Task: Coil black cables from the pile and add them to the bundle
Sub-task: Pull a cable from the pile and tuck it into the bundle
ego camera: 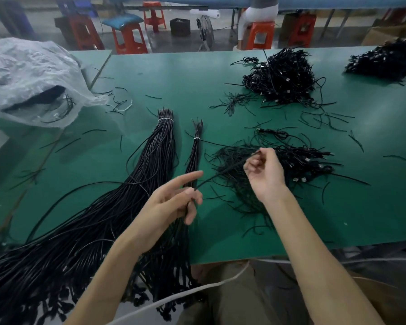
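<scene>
A thin black cable (223,171) runs taut between my two hands above the green table (174,73). My left hand (174,200) grips its near end, index finger pointing out. My right hand (265,170) pinches the far end between thumb and fingertips, over a low heap of coiled black cables (291,160). A thick bundle of straight black cables (150,160), tied with a white band near its top, lies to the left. A thinner tied bundle (195,151) lies beside it, passing under my left hand.
A larger pile of black cables (281,80) sits further back, another pile (387,59) at the far right. A crumpled clear plastic bag (28,73) lies far left. Short black ties are scattered over the table. Red stools and a seated person are beyond the table.
</scene>
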A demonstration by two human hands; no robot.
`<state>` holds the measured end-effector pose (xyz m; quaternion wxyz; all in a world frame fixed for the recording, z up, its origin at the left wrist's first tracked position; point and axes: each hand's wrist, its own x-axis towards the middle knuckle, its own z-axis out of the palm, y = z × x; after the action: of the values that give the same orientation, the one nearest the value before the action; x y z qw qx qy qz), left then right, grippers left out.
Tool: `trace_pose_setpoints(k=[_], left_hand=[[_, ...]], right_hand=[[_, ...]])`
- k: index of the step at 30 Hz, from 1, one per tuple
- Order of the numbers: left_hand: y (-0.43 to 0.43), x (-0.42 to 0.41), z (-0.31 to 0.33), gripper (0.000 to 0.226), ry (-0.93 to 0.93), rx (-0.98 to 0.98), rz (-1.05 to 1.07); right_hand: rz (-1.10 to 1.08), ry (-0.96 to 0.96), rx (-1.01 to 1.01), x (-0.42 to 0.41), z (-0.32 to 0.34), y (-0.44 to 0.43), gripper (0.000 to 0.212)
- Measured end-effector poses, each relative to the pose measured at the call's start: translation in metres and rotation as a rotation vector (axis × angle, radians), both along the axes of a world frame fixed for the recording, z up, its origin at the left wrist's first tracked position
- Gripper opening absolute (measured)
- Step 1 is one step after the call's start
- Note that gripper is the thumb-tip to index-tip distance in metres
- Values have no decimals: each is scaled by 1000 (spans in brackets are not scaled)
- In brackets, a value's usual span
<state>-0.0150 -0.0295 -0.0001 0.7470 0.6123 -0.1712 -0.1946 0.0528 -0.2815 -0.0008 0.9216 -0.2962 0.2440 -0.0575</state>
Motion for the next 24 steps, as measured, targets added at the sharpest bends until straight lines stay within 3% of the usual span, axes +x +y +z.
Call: trace_pose_setpoints(k=[4,7,10,12,16,20,24], left_hand=[[9,17,6,41,51,-171,64],[10,24,10,43,76,-284,46],[8,26,18,52,191,-611,-37],[6,27,24,54,319,-873,-71],[1,30,25,49,468,-1003,80],[-7,34,12,52,527,-986,114],[-10,37,-5,52,439,-816,178]], right_hand=[[-98,13,107,-9,-10,-36,28],[-41,62,-43,-20,-15,-46,24],[49,116,-360,-32,-18,-41,22],[211,141,-693,-41,-19,-30,21],[789,55,-1068,-60,-18,3,23],[1279,-11,-1157,-77,-19,44,24],[1451,-84,-1058,-90,-22,66,24]])
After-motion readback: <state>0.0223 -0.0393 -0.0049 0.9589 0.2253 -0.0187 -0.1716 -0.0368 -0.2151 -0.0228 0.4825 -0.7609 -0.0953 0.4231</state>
